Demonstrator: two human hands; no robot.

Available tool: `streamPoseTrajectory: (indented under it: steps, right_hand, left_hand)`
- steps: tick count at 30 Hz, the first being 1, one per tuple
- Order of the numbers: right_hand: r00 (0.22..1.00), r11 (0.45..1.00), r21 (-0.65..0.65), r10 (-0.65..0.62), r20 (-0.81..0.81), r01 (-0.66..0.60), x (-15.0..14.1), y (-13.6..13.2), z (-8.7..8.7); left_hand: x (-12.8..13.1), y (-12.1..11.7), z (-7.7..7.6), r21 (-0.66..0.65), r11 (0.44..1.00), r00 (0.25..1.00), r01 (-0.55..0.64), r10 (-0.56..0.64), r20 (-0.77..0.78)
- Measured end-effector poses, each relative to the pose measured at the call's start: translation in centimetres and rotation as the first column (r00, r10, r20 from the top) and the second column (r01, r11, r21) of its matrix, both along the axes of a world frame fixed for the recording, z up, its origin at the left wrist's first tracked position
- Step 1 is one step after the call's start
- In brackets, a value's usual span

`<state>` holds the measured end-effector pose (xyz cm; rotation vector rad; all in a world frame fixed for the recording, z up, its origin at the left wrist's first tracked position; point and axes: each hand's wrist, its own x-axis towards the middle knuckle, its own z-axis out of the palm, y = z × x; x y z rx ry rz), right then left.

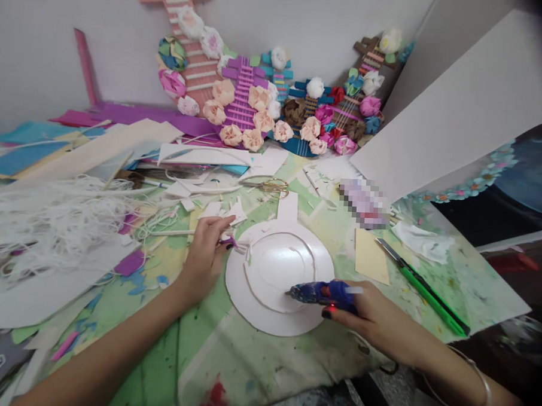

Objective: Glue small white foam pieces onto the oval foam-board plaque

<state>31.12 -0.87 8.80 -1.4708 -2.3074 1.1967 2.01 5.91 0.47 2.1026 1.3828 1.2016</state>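
Observation:
My right hand [369, 315] grips a blue hot glue gun [323, 292], with a red light glowing near its handle. The glue gun's nozzle points left, over the lower part of a white round cardboard piece [324, 265] that has a narrow tab at its far side. Along the inside of this round runs a thin curved white strip [253, 289], standing on edge. At the round's left side, my left hand [207, 245] is closed on a small purple tool [230, 242]; its thin tip meets the strip's end, and its exact kind is unclear.
Gold-handled scissors [276, 187] lie beyond the round. A green utility knife [429, 293] and a yellow card [371, 255] lie right. Tangled white cord [59, 217] covers the left. Paper-flower guitar shapes [244, 100] lean on the wall; a white board [459, 103] slants at right.

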Motion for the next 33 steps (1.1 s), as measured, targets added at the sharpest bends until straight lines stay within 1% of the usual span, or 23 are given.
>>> streamPoseTrajectory:
  steps: [3,5,8,11,12,14,17,20,23,26,30,33]
  right_hand:
    - [0.996,0.996,0.051,-0.075,0.041,0.072,1.6,-0.1,0.0]
    - [0.989,0.985,0.109,-0.139,0.049,0.134,2.4,0.1,-0.1]
    - [0.979,0.960,0.200,-0.205,0.009,0.199,2.9,1.1,-0.3]
    - [0.977,0.949,0.230,-0.208,-0.051,0.214,2.3,2.6,-0.8]
    - [0.977,0.948,0.236,-0.205,-0.060,0.213,1.9,3.2,-0.9]
    - [0.980,0.946,0.254,-0.193,-0.051,0.199,1.1,4.3,-1.4]
    - [0.985,0.937,0.307,-0.172,-0.004,0.165,-0.2,5.6,-2.0]
    - [0.985,0.928,0.345,-0.164,0.052,0.136,-0.9,6.1,-2.5]
    - [0.981,0.942,0.312,-0.162,0.104,0.123,-1.0,5.7,-2.5]
    - [0.983,0.963,0.246,-0.146,0.115,0.114,-0.8,4.5,-2.3]
    - [0.987,0.984,0.143,-0.123,0.104,0.108,-0.1,2.7,-1.8]
    - [0.990,0.994,0.069,-0.093,0.106,0.086,0.6,1.4,-1.3]
  left_hand:
    - [0.5,-0.5,-0.2,-0.113,0.992,0.979,0.061,-0.037,0.202]
    - [0.7,-0.7,-0.2,-0.175,0.982,0.960,0.077,-0.026,0.279]
    - [0.9,-0.8,0.2,-0.177,0.983,0.972,0.037,0.006,0.235]
    - [0.5,-0.5,0.6,-0.136,0.991,0.980,0.004,0.024,0.200]
    - [0.2,-0.4,0.6,-0.125,0.992,0.978,-0.022,0.048,0.204]
    - [-0.6,0.0,0.6,-0.097,0.989,0.974,-0.113,0.129,0.184]
    - [-2.0,0.9,0.5,-0.032,0.968,0.965,-0.249,0.250,0.082]
    - [-3.4,1.7,0.6,0.036,0.952,0.953,-0.303,0.302,0.017]
    - [-4.5,2.3,0.9,0.100,0.948,0.946,-0.303,0.312,-0.087]
    - [-5.4,2.8,0.7,0.108,0.937,0.917,-0.331,0.347,-0.199]
    - [-6.3,3.6,0.0,0.117,0.929,0.895,-0.352,0.370,-0.249]
    - [-6.6,3.9,-0.1,0.114,0.936,0.886,-0.333,0.351,-0.303]
